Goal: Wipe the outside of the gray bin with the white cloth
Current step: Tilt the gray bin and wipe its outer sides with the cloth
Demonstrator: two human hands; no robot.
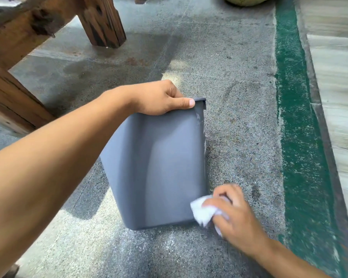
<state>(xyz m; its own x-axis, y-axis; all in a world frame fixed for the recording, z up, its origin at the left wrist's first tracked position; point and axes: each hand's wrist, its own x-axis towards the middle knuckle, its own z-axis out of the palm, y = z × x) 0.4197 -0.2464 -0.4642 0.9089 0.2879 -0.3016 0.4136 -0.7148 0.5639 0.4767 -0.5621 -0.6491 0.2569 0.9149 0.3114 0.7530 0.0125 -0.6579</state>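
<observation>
The gray bin stands on the concrete floor, tilted away from me, its near wall facing the camera. My left hand grips its top rim, thumb along the edge. My right hand holds the crumpled white cloth and presses it against the bin's lower right corner, close to the base. Whitish smears show along the bin's right edge under the rim. The bin's inside and far side are hidden.
A heavy wooden frame with thick legs stands at the upper left. A green painted strip runs along the floor on the right, with a pale raised ledge beyond it. A yellowish round object lies at the top edge.
</observation>
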